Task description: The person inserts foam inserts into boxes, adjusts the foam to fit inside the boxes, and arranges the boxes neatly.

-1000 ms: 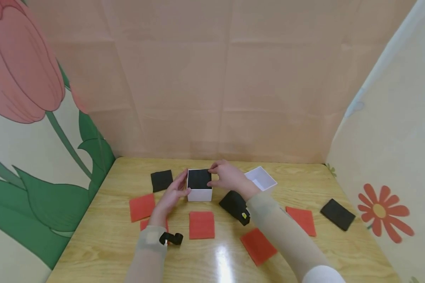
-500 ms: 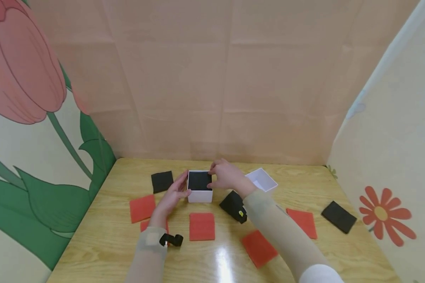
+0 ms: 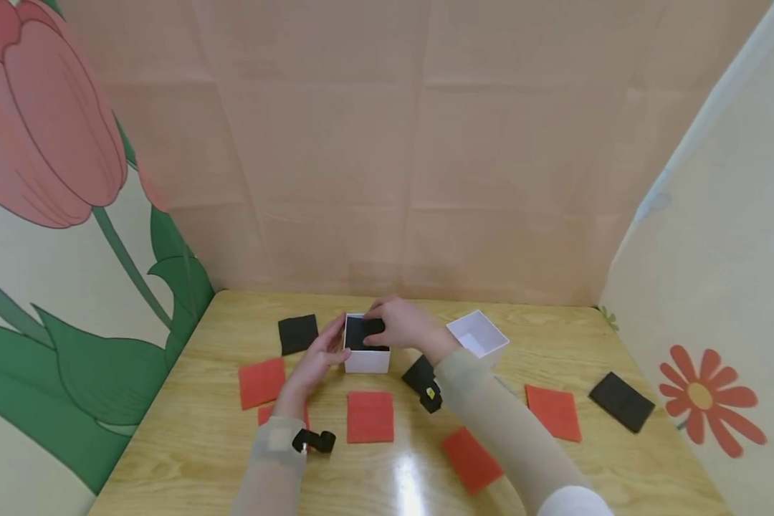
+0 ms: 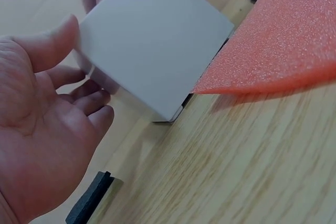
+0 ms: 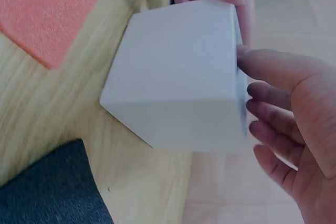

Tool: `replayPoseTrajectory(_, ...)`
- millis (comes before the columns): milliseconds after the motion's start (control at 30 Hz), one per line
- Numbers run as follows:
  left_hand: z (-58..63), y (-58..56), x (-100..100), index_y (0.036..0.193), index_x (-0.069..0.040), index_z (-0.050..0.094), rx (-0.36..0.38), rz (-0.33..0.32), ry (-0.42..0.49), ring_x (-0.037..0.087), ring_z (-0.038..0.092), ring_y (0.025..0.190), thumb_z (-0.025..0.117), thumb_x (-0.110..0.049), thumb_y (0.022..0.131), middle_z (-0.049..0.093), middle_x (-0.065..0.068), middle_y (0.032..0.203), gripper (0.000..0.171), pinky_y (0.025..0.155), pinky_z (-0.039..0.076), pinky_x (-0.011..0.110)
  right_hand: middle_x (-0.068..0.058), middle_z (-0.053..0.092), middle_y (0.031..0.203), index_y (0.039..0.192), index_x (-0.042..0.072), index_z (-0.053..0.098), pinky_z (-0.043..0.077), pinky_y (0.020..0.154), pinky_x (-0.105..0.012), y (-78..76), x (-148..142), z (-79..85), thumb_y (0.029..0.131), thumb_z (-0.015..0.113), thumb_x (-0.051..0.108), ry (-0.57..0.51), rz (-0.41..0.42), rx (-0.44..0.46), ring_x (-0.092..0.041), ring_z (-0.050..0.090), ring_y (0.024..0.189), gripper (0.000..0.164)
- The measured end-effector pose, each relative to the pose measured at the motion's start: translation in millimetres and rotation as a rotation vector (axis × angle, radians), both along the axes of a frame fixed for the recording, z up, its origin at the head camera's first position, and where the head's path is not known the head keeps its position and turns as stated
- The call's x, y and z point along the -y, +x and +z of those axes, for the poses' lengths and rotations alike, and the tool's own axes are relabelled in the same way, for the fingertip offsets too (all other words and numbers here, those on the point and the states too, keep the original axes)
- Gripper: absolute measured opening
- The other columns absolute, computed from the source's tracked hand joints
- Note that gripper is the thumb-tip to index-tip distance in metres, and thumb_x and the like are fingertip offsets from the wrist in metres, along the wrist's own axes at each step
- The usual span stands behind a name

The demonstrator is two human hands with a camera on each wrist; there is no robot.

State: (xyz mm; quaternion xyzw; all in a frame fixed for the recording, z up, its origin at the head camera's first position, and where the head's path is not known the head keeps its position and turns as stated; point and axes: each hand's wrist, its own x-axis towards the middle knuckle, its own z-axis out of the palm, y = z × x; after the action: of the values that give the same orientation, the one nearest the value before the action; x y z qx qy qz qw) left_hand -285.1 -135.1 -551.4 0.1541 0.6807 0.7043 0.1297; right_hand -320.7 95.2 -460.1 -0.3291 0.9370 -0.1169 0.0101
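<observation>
A small white box (image 3: 366, 362) stands on the wooden table with a black foam square (image 3: 356, 332) inside its top opening. My left hand (image 3: 312, 362) holds the box's left side, thumb at the front corner and fingers along the side; the left wrist view shows this hand (image 4: 47, 114) against the box (image 4: 152, 40). Over the opening, my right hand (image 3: 406, 326) touches the black foam with thumb and forefinger apart. In the right wrist view, this hand's (image 5: 315, 108) thumb rests at the box's (image 5: 168, 66) rim; the fingertips are partly hidden beyond it.
An open white lid or tray (image 3: 479, 337) lies right of the box. Several red foam squares, one in front (image 3: 370, 416), are spread around. Black squares lie at left (image 3: 298, 334), far right (image 3: 622, 401) and under my right wrist (image 3: 416, 373).
My right hand has moved left from the box's right edge, over the opening, and its fingertips now lie further in on the black foam. My left hand stays on the box.
</observation>
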Motion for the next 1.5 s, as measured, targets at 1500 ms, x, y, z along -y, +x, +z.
replayPoseTrajectory(1500, -1.5, -0.6, 0, 0.171, -0.011, 0.023, 0.016, 0.013, -0.008, 0.031, 0.014, 0.163, 0.064, 0.0, 0.104, 0.013, 0.012, 0.179, 0.079, 0.13, 0.015, 0.049, -0.002, 0.074, 0.124, 0.126, 0.019, 0.08, 0.059, 0.095, -0.042, 0.1, 19, -5.9, 0.094, 0.085, 0.038, 0.19, 0.08, -0.065, -0.021, 0.072, 0.109, 0.038)
